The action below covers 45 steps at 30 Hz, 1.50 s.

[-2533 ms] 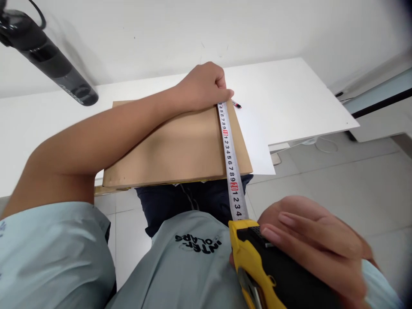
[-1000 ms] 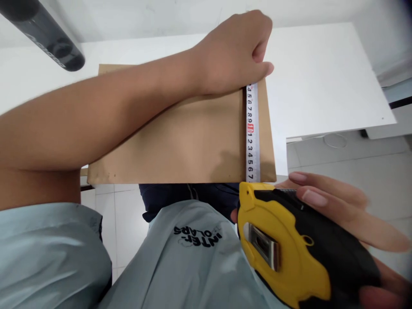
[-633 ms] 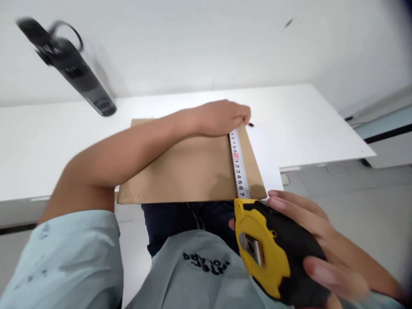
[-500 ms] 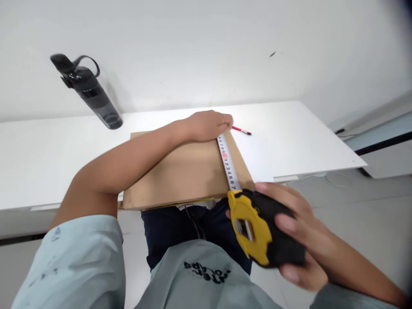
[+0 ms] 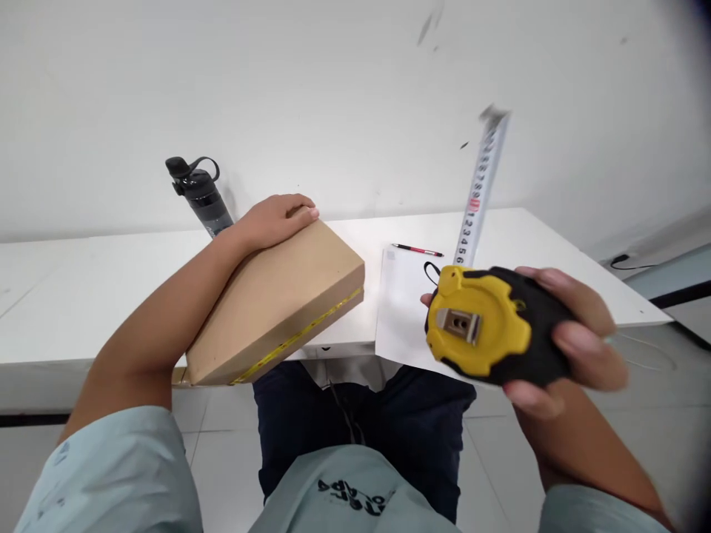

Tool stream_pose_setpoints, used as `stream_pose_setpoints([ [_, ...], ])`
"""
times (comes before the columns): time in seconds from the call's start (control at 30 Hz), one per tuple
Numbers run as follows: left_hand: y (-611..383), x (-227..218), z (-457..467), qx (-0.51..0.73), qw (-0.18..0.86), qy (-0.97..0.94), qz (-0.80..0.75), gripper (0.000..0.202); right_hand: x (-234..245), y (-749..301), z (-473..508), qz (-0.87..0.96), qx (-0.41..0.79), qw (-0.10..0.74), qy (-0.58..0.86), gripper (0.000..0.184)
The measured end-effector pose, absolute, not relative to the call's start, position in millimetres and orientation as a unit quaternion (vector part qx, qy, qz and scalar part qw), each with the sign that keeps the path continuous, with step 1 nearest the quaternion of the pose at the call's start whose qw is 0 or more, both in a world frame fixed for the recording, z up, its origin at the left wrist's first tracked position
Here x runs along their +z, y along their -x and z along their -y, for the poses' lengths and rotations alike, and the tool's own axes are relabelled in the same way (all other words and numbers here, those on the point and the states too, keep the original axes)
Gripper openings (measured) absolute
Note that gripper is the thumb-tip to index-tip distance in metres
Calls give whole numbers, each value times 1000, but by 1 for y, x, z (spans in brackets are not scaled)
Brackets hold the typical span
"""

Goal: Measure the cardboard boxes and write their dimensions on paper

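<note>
My right hand [image 5: 561,340] is wrapped round a yellow and black tape measure [image 5: 489,326], held in the air over the table's front edge. Its white blade [image 5: 478,196] sticks up free, blurred at the tip. My left hand [image 5: 275,220] lies flat with fingers stretched on the far edge of a brown cardboard box [image 5: 278,303]. The box is turned at an angle and tilted, with a yellow strip along its near side, and overhangs the table's front edge.
A white sheet of paper [image 5: 403,311] lies right of the box on the white table [image 5: 83,289], with a red pen [image 5: 418,250] beyond it. A black water bottle [image 5: 200,196] stands at the back by the wall. Grey tiled floor lies below.
My left hand let go of the tape's end and now lies on the box, which has turned and tilted. The right hand lifted the tape measure off the box; the blade now points upward.
</note>
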State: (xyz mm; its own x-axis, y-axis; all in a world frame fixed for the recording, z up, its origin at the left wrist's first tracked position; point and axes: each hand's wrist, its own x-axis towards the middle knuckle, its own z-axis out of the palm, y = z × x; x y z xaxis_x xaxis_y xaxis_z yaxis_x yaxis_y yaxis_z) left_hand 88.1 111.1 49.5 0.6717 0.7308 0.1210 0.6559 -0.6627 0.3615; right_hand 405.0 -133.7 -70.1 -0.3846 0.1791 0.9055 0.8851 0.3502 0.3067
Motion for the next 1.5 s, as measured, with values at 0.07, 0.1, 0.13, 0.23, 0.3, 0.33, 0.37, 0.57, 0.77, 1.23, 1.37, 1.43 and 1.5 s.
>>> stream_pose_setpoints([
  [0.07,-83,50,-121,133,120,-888,-424,59,-64,-427,124,686,-519,384,335,107],
  [0.1,-82,51,-126,130,105,-879,-446,59,-63,-437,122,680,-535,356,353,102],
  [0.13,-81,51,-132,123,89,-870,-469,60,-64,-448,122,684,-525,316,396,95],
  [0.23,-83,51,-152,82,51,-843,-530,66,-76,-482,119,693,-419,225,542,73],
  [0.3,-85,50,-164,55,47,-829,-554,71,-84,-506,111,688,-285,164,647,70],
  [0.33,-86,49,-169,42,49,-826,-560,72,-87,-517,105,673,-218,133,694,73],
  [0.37,-88,47,-173,32,51,-824,-564,73,-89,-528,99,654,-156,110,732,77],
  [0.57,-89,40,-192,-14,50,-819,-572,81,-102,-572,69,573,1,67,817,88],
  [0.77,-91,38,-195,-10,48,-821,-569,70,-126,-587,52,532,31,76,843,76],
  [1.23,-96,28,-206,-7,48,-820,-570,71,-151,-511,-35,616,37,77,783,38],
  [1.37,-97,26,-214,-2,39,-821,-570,75,-162,-479,-36,616,43,147,772,32],
  [1.43,-97,24,-218,0,35,-822,-568,76,-166,-459,-37,620,48,184,761,30],
  [1.5,-98,22,-221,3,34,-825,-564,78,-170,-435,-39,626,51,216,748,30],
])
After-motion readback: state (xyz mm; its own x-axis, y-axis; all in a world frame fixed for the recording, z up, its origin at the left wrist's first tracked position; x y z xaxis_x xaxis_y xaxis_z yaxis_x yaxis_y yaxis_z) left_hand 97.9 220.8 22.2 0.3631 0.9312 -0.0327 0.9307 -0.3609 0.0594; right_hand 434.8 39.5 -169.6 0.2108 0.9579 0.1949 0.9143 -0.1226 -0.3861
